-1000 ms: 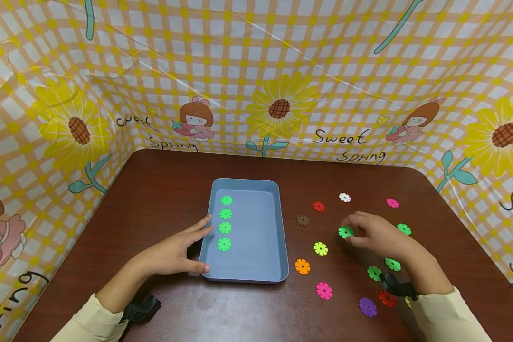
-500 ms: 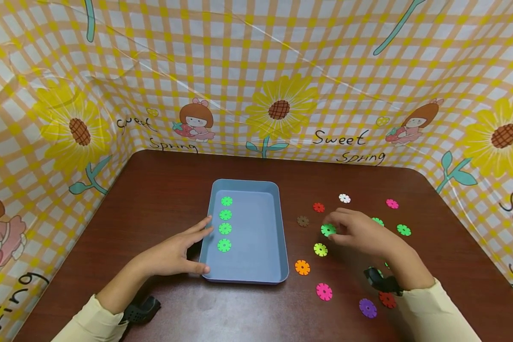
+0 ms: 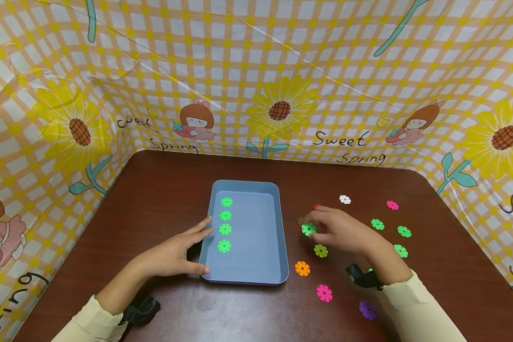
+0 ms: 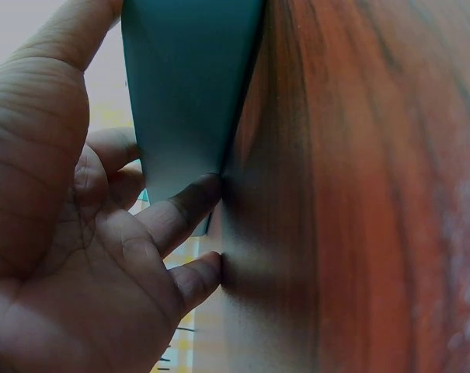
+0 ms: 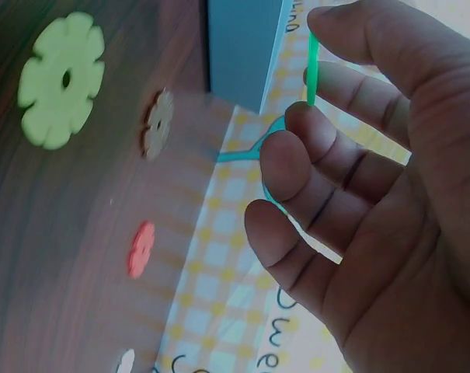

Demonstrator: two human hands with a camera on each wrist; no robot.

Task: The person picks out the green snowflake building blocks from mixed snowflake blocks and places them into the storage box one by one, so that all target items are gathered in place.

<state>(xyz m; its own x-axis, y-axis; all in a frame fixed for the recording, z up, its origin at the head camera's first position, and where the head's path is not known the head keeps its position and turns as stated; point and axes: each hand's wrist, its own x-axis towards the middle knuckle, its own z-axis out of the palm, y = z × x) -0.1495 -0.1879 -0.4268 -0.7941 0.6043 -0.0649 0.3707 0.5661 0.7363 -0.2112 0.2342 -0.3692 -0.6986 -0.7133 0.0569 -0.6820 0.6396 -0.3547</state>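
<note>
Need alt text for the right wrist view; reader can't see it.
The right hand pinches a green disc, seen edge-on. A notched yellow disc, brown disc and red disc lie on a wooden table near a blue tray.

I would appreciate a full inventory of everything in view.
Table: one, brown, below
Cloth: one, yellow-checked, behind and beside table
Tray: one, blue-grey, on table
Tray discs: four, green, tray's left side
Held disc: one, green, right of tray
Table discs: four green (one mostly hidden), two pink, one each red, brown, white, yellow, orange, purple; right of tray
Sleeves: two, cream, bottom edge
Straps: two, black, by sleeves
Left hand: one, at tray's left rim
Right hand: one, pinching held disc
</note>
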